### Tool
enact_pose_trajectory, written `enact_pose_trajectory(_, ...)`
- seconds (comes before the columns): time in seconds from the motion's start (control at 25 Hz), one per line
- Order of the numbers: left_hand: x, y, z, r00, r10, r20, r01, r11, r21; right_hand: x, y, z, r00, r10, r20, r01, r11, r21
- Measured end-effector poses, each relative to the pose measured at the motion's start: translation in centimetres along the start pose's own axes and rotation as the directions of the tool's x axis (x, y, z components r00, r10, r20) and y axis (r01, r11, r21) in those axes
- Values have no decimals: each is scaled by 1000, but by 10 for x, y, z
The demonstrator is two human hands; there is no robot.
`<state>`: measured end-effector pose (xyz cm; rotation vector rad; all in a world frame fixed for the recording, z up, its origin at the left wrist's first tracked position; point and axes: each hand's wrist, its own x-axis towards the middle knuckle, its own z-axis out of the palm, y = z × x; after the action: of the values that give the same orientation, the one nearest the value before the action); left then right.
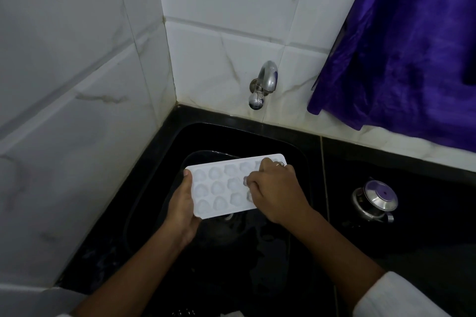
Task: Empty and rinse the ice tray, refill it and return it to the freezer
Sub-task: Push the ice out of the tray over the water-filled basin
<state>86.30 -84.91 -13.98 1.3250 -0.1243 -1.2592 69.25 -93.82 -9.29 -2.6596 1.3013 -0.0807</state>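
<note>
Though dim, tray [219,185] over black sink [291,147]

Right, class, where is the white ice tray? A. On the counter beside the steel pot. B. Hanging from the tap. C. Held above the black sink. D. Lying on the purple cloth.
C: the left hand grips the left end of the ice tray, the right hand has curled fingers on its right end, and the black sink lies below.

Ice tray [219,188] over sink [283,141], left hand [183,203] gripping its end, right hand [275,193] pinching ice cube [245,180]
</note>
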Motion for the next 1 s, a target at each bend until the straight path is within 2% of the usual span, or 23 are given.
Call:
enact_pose_trajectory(0.2, 12, 9, -10, 999, 31, -13, -31, 999, 23, 2, -10, 1, 999, -23, 22, 23, 1000, 1)
enact_pose_trajectory(0.4, 14, 12, -12, 1000, 6, 5, -7, 998, 57, 11, -19, 5, 999, 33, -6, -33, 998, -54)
enact_pose_trajectory(0.84, 26, 16, -26, 999, -31, 36, 29, 998, 62, 9, -30, 18, 998, 65, 11, -65, 998, -9)
enact_pose_trajectory(1.0, 28, 18, -28, 998, -50, 27, 49, 997, 63, 12, -26, 17, 996, 84, -28, -84, 996, -13)
